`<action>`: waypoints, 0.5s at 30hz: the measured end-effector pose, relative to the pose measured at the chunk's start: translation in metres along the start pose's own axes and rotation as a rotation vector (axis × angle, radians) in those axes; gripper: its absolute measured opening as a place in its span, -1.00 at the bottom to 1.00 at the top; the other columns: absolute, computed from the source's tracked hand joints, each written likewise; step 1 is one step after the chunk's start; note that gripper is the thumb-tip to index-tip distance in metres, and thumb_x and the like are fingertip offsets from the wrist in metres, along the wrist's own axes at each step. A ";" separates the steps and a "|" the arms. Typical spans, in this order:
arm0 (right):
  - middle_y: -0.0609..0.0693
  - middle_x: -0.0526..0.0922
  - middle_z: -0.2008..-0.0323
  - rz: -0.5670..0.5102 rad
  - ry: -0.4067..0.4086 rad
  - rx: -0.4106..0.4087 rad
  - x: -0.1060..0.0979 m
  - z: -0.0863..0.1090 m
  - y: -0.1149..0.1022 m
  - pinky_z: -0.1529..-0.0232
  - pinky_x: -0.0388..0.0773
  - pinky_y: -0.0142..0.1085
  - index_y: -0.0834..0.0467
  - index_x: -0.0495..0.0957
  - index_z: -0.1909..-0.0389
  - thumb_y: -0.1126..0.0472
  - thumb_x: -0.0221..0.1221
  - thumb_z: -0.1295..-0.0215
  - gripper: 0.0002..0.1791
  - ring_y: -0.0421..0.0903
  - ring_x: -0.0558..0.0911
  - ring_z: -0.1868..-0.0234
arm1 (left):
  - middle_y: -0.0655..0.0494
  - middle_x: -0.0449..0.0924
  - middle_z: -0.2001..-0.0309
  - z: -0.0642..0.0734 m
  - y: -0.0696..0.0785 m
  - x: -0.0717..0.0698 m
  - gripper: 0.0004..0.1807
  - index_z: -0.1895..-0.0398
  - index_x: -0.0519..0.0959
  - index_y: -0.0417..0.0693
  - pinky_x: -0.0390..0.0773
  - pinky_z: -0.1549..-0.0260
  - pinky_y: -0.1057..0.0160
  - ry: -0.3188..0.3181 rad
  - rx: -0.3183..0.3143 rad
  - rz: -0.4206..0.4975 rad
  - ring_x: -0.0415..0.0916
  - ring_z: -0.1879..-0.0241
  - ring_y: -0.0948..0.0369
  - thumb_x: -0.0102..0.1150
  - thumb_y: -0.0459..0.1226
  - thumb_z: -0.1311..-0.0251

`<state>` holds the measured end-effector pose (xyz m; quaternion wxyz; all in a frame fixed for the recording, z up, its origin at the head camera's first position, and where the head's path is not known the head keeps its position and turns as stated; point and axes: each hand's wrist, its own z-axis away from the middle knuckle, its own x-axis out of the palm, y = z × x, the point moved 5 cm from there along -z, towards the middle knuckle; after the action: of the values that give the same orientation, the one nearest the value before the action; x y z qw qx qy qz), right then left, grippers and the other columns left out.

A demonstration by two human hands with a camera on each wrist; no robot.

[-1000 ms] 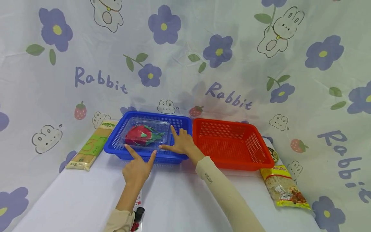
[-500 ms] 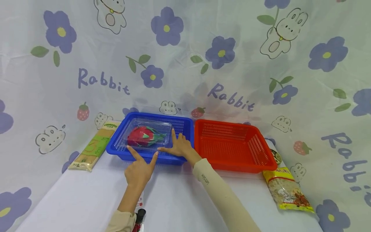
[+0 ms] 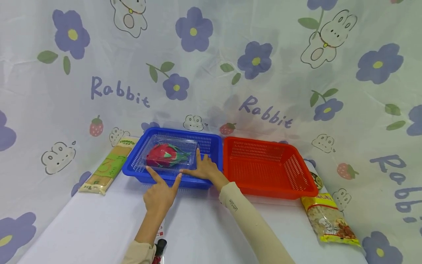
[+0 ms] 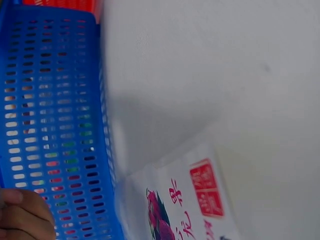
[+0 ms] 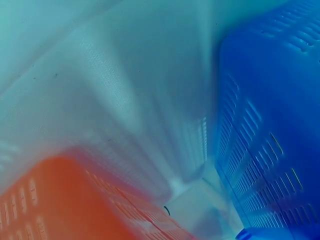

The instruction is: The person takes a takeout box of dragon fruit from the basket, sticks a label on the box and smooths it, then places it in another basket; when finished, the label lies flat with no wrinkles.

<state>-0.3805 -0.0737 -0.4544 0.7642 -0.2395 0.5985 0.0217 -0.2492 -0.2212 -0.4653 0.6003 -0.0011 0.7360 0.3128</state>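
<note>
A clear plastic box holding a red dragon fruit (image 3: 161,156) with green leaf tips lies in the blue basket (image 3: 215,152). My left hand (image 3: 159,196) is at the basket's front, index finger and thumb stretched out, the other fingers folded in. Its index fingertip comes to the box's front left corner. My right hand (image 3: 207,169) reaches over the basket's front right part, thumb and index finger spread, index fingertip at the box's right edge. Folded fingers (image 4: 27,217) of the left hand show beside the basket in the left wrist view. The right wrist view shows no hand.
A red basket (image 3: 260,190) stands right of the blue one. Packaged noodles (image 3: 108,165) lie left, and a yellow-trimmed bag (image 3: 328,218) lies right. Close to the left forearm is a clear packet (image 4: 185,195) printed with a dragon fruit, near a black-capped item (image 3: 160,246).
The head view has shifted slightly, so the scene sits a little further right. My right hand has come slightly lower along the box's right edge. Both hands keep their finger pose.
</note>
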 end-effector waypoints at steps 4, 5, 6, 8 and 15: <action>0.34 0.02 -0.52 -0.001 -0.005 0.009 0.002 -0.003 0.001 -0.27 0.37 0.20 -0.01 -0.39 -0.60 -0.67 -0.03 -0.03 0.34 0.35 0.24 -0.44 | 0.01 0.33 0.83 0.000 0.000 -0.001 0.34 -0.38 -0.80 -0.23 0.18 0.83 0.26 0.009 0.007 -0.002 0.28 0.84 0.14 -0.55 0.61 -0.08; 0.33 0.02 -0.52 -0.001 -0.007 0.010 0.003 -0.003 0.001 -0.27 0.36 0.20 -0.01 -0.39 -0.60 -0.67 -0.03 -0.02 0.34 0.35 0.24 -0.44 | 0.01 0.33 0.83 0.000 0.000 -0.001 0.34 -0.38 -0.80 -0.23 0.18 0.83 0.26 0.010 0.007 -0.004 0.27 0.84 0.14 -0.55 0.61 -0.08; 0.33 0.03 -0.52 -0.001 -0.009 0.011 0.003 -0.004 0.001 -0.27 0.37 0.20 -0.01 -0.40 -0.60 -0.67 -0.04 -0.02 0.34 0.34 0.25 -0.44 | 0.01 0.33 0.83 0.000 0.000 0.000 0.33 -0.38 -0.80 -0.23 0.17 0.83 0.26 0.010 0.006 -0.005 0.27 0.84 0.14 -0.55 0.61 -0.08; 0.33 0.03 -0.52 -0.008 -0.012 0.012 0.004 -0.005 0.001 -0.27 0.36 0.20 -0.01 -0.39 -0.60 -0.68 -0.03 -0.02 0.34 0.35 0.24 -0.44 | 0.02 0.33 0.83 0.000 -0.001 0.000 0.33 -0.38 -0.80 -0.22 0.17 0.83 0.26 0.011 0.006 -0.006 0.27 0.84 0.14 -0.54 0.61 -0.09; 0.32 0.00 -0.53 -0.038 -0.029 0.030 0.005 -0.006 0.002 -0.30 0.29 0.25 -0.02 -0.40 -0.60 -0.70 -0.04 0.02 0.36 0.40 0.21 -0.44 | 0.01 0.34 0.82 0.000 0.000 0.001 0.34 -0.38 -0.79 -0.24 0.19 0.82 0.25 0.015 0.008 0.001 0.29 0.83 0.13 -0.54 0.61 -0.09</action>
<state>-0.3852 -0.0753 -0.4613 0.7765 -0.2389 0.5831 0.0018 -0.2494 -0.2214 -0.4660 0.5948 -0.0007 0.7417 0.3101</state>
